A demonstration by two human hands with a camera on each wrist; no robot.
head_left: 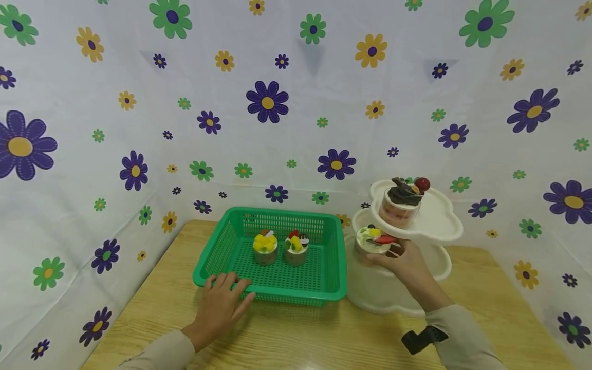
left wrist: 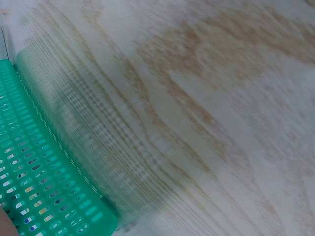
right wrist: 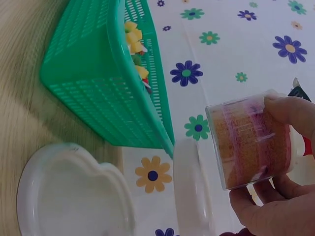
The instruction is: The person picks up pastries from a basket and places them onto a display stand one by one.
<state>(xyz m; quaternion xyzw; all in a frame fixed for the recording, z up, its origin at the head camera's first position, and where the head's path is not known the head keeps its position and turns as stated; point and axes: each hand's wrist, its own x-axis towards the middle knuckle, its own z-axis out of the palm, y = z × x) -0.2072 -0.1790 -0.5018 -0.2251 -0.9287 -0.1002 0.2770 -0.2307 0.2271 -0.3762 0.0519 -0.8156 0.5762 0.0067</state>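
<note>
My right hand (head_left: 409, 264) grips a clear dessert cup (head_left: 365, 252) with cream, a strawberry slice and other fruit on top. It holds the cup at the middle tier of a white tiered stand (head_left: 439, 262), below the top tier. In the right wrist view the cup (right wrist: 241, 142) is tilted on its side between thumb and fingers, showing sponge and pink layers. Whether its base touches the tier is hard to tell. My left hand (head_left: 219, 308) holds the front rim of a green basket (head_left: 296, 294), fingers bent over the edge. Only a bit of finger (left wrist: 6, 226) shows in the left wrist view.
Two fruit-topped dessert cups, one with yellow cubes (head_left: 265, 247) and another (head_left: 296, 249) beside it, stand inside the basket. A chocolate-topped cup (head_left: 401, 205) with a cherry sits on the stand's top tier. Behind the wooden table (head_left: 277, 339) hangs a flowered white cloth (head_left: 208, 92).
</note>
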